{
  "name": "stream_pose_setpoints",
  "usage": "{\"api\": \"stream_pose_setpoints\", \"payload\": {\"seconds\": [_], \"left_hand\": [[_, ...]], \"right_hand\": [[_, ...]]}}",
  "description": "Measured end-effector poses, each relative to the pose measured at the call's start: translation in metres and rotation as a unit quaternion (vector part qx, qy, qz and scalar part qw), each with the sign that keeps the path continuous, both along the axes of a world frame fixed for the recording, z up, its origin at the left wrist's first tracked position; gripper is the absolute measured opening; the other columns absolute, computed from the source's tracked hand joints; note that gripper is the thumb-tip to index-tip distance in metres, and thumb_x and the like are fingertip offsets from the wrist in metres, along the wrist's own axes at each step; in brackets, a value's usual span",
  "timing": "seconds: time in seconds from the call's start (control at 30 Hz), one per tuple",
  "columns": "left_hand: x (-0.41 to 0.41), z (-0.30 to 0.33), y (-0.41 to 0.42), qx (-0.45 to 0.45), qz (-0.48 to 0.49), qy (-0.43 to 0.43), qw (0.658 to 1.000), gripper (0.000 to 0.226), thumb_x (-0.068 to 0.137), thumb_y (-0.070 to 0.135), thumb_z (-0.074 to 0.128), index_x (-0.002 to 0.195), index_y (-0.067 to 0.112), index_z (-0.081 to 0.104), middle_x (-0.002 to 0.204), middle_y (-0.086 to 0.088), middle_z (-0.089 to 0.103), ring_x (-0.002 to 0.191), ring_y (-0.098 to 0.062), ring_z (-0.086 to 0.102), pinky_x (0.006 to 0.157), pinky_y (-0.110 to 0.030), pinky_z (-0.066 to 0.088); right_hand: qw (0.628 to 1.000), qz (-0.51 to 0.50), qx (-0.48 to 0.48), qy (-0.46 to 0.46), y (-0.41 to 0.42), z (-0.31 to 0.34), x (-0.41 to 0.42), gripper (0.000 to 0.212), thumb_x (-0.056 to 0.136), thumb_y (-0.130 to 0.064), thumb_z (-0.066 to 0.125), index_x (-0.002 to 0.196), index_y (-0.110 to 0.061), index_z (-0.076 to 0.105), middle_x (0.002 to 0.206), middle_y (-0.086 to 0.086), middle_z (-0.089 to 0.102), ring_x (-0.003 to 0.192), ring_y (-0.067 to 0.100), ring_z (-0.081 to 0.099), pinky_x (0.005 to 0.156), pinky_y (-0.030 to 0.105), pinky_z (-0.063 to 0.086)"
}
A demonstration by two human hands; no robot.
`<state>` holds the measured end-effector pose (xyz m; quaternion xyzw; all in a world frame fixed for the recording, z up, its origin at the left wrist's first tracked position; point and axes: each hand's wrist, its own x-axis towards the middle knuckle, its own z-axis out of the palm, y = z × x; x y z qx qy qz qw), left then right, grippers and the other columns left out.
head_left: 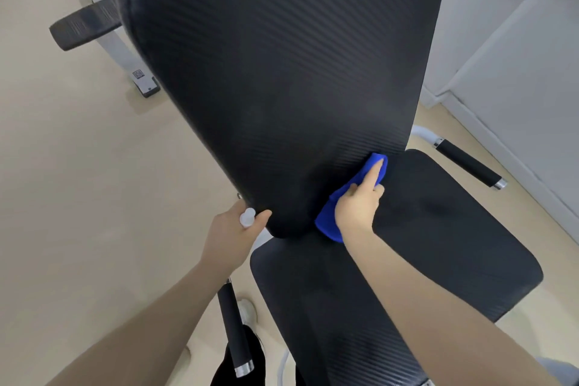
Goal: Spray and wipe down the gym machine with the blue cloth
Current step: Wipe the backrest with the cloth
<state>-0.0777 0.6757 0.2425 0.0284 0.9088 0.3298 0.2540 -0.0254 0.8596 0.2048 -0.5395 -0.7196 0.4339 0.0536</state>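
One gym machine fills the view, with two black padded parts: a tall, tilted backrest and a seat pad below it. Two black handles with chrome ends show, one at the far right and one at the bottom centre. A third black pad sits on the white frame at upper left. There is one blue cloth, two bare arms, and a pale sofa at the right on a beige floor.

The top of the backrest is cut off by the upper edge, and the seat pad runs out at the bottom. Much of the cloth is hidden under the right hand. In the left hand, only a small white cap-like top shows; the rest of that object is hidden by the fingers, so its kind cannot be told. A white shoe and dark clothing by the lower handle are only partly seen.

The right hand presses the blue cloth against the lower right part of the backrest, just above the seat pad, index finger stretched out along the cloth and the other fingers curled over it. The left hand is closed round the white-topped object, its thumb touching the lower left corner of the backrest.
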Motion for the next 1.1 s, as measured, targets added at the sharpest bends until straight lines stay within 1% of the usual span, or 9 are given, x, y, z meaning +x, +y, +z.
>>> {"api": "stream_pose_setpoints", "payload": {"seconds": [0.13,0.23,0.37,0.43,0.5,0.67,0.83,0.97,1.1], "left_hand": [[-0.010,0.008,-0.004,0.009,-0.027,-0.030,0.999,0.041,0.087,0.041,0.059,0.079,0.001,0.055,0.075,-0.010,0.066,0.063,-0.019,0.052,0.065,-0.031,0.047],[-0.020,0.013,-0.006,-0.028,-0.076,-0.032,0.996,0.046,0.086,0.045,0.059,0.078,-0.001,0.057,0.079,-0.016,0.065,0.070,-0.021,0.055,0.065,-0.029,0.045],[-0.025,0.016,-0.009,-0.027,-0.118,-0.028,0.992,0.048,0.087,0.039,0.058,0.076,-0.008,0.052,0.072,-0.020,0.055,0.064,-0.023,0.048,0.061,-0.030,0.041],[-0.027,0.014,-0.016,0.003,-0.142,-0.030,0.989,0.035,0.086,0.028,0.058,0.073,-0.004,0.055,0.070,-0.019,0.058,0.066,-0.031,0.055,0.064,-0.039,0.047],[-0.028,0.015,-0.023,0.023,-0.169,-0.034,0.985,0.017,0.084,0.018,0.057,0.070,0.009,0.061,0.070,-0.007,0.061,0.071,-0.026,0.060,0.072,-0.041,0.049],[-0.030,0.017,-0.031,0.040,-0.208,-0.034,0.977,0.017,0.088,0.018,0.056,0.098,0.018,0.071,0.093,0.010,0.062,0.088,-0.015,0.060,0.084,-0.025,0.046],[-0.034,0.016,-0.034,0.060,-0.225,-0.015,0.972,0.016,0.089,0.016,0.054,0.089,0.009,0.068,0.092,-0.004,0.067,0.088,-0.021,0.059,0.076,-0.023,0.042],[-0.038,0.011,-0.037,0.115,-0.172,-0.008,0.978,0.009,0.086,0.012,0.054,0.086,0.011,0.064,0.091,0.000,0.066,0.084,-0.020,0.060,0.072,-0.020,0.043],[-0.037,0.003,-0.039,0.143,-0.167,-0.017,0.975,0.011,0.082,0.008,0.056,0.088,0.017,0.060,0.089,0.005,0.064,0.082,-0.012,0.058,0.070,-0.016,0.042]], "right_hand": [[0.988,-0.010,0.094,0.125,0.043,0.040,-0.021,0.062,0.094,0.001,0.032,0.149,-0.020,0.013,0.120,0.017,0.039,0.103,0.028,0.044,0.086,0.020,0.029],[0.981,-0.032,0.130,0.143,0.065,0.060,-0.038,0.063,0.092,0.003,0.031,0.148,-0.023,0.018,0.125,0.014,0.039,0.096,0.022,0.042,0.082,0.014,0.027],[0.960,0.000,0.223,0.168,-0.014,0.037,-0.026,0.068,0.086,0.006,0.041,0.146,-0.023,0.028,0.118,0.016,0.044,0.098,0.029,0.045,0.088,0.027,0.034],[0.954,0.056,0.248,0.158,-0.076,0.019,-0.013,0.069,0.082,0.006,0.043,0.143,-0.025,0.029,0.116,0.019,0.047,0.093,0.028,0.045,0.085,0.032,0.039],[0.949,0.109,0.254,0.154,-0.108,0.011,-0.001,0.071,0.077,0.007,0.040,0.139,-0.027,0.027,0.114,0.021,0.048,0.090,0.029,0.045,0.084,0.034,0.041],[0.938,0.041,0.283,0.195,-0.045,0.028,-0.018,0.072,0.073,0.010,0.033,0.139,-0.015,0.042,0.115,0.025,0.047,0.095,0.038,0.047,0.088,0.032,0.037],[0.937,-0.047,0.297,0.181,-0.023,0.037,-0.040,0.072,0.076,0.013,0.034,0.141,-0.017,0.039,0.113,0.017,0.045,0.094,0.030,0.045,0.090,0.022,0.033],[0.931,0.031,0.330,0.154,-0.083,0.024,-0.025,0.080,0.073,0.019,0.042,0.142,-0.022,0.036,0.112,0.021,0.047,0.091,0.025,0.040,0.086,0.019,0.027],[0.920,0.145,0.324,0.167,-0.132,0.009,-0.002,0.082,0.070,0.021,0.048,0.137,-0.025,0.030,0.117,0.023,0.047,0.100,0.032,0.044,0.087,0.033,0.040]]}}
